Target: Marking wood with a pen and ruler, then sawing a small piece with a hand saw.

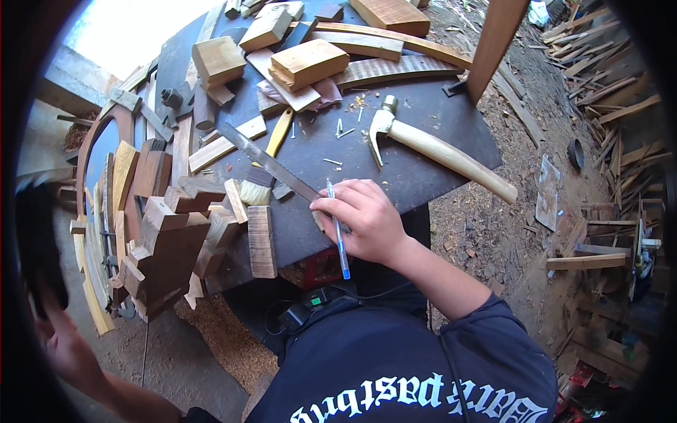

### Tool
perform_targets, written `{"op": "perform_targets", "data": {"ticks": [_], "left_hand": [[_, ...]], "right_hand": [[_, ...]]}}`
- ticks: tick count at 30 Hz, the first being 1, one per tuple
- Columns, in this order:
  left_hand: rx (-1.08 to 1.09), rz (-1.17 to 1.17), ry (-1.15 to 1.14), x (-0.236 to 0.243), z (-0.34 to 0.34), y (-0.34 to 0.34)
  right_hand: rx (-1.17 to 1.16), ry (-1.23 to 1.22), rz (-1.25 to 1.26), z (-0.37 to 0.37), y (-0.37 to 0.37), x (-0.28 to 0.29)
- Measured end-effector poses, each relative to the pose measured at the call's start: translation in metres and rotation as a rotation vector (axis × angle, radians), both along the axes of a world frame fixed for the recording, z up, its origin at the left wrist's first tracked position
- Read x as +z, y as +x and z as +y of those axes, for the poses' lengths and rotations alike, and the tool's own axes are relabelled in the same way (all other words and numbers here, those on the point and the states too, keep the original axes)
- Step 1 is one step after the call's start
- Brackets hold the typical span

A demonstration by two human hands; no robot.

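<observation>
My right hand is closed around a pen with a blue cap and a long metal blade, which slants up to the left over a dark worktop. A paintbrush with a yellow handle lies partly beneath the blade. A claw hammer rests to the right of my hand, with loose nails near it. A short wooden block lies at the front edge. My left hand is at the far left, holding a black object too dark to make out.
Offcuts crowd the back of the worktop, and stacked wooden pieces fill its left side. An upright board rises at the back right corner. Scrap wood is piled on the littered floor to the right.
</observation>
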State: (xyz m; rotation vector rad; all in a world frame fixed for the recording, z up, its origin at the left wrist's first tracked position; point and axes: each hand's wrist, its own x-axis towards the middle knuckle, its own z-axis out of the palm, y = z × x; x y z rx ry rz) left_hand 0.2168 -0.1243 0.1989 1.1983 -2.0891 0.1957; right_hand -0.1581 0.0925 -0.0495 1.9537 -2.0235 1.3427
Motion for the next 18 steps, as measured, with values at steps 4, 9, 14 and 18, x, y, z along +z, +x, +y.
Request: {"op": "perform_targets", "data": {"ticks": [4, 9, 14, 18], "left_hand": [[-0.777, -0.123, 0.502, -0.026, 0.066, -0.254], [-0.778, -0.469, 0.789, -0.099, 0.053, -0.401], [-0.716, -0.289, 0.598, -0.14, 0.05, -0.425], [-0.813, -0.028, 0.572, -0.089, 0.096, -0.369]], "right_hand": [[-0.05, -0.008, 0.01, 0.007, -0.007, -0.01], [-0.038, -0.032, -0.002, 0.003, 0.0, -0.013], [0.0, -0.069, -0.022, -0.005, 0.008, -0.012], [0.018, -0.08, -0.066, -0.002, 0.004, -0.015]]}}
